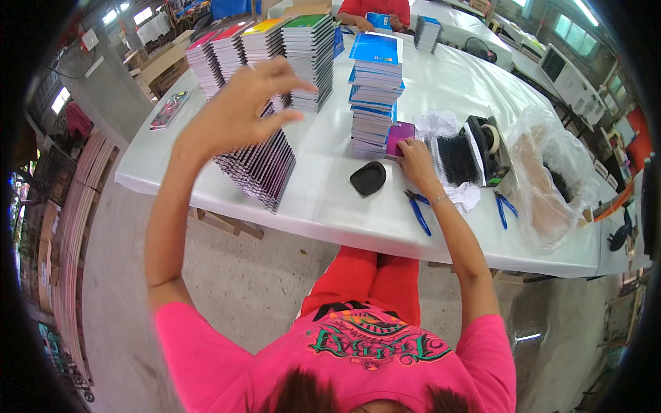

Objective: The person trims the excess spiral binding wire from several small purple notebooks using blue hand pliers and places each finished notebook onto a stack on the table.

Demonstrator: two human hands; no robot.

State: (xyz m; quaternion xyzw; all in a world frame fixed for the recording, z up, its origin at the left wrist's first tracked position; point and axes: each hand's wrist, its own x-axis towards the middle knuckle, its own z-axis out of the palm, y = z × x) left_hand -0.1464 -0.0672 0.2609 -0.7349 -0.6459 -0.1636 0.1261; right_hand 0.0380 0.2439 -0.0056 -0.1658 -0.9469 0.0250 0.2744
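My left hand point(241, 103) is raised above a tall stack of spiral-bound notebooks point(265, 168), its fingers apart and nothing between them. With my right hand point(416, 162) I grip the near edge of a purple booklet point(400, 138). That booklet lies against the lower part of a tall pile of blue-covered booklets point(376, 89). A rounded black object point(368, 179) rests on the table between my hands. Blue-handled cutting pliers point(418, 212) lie just below my right wrist. Black spiral coils point(457, 158) sit on white paper beside that hand.
Stacks of spiral notebooks with coloured covers point(308, 58) stand at the far left of the white table point(330, 220). A tape dispenser point(490, 141), more pliers point(505, 208) and a clear plastic bag point(551, 179) are at the right. Another person point(375, 10) sits across, holding a blue booklet.
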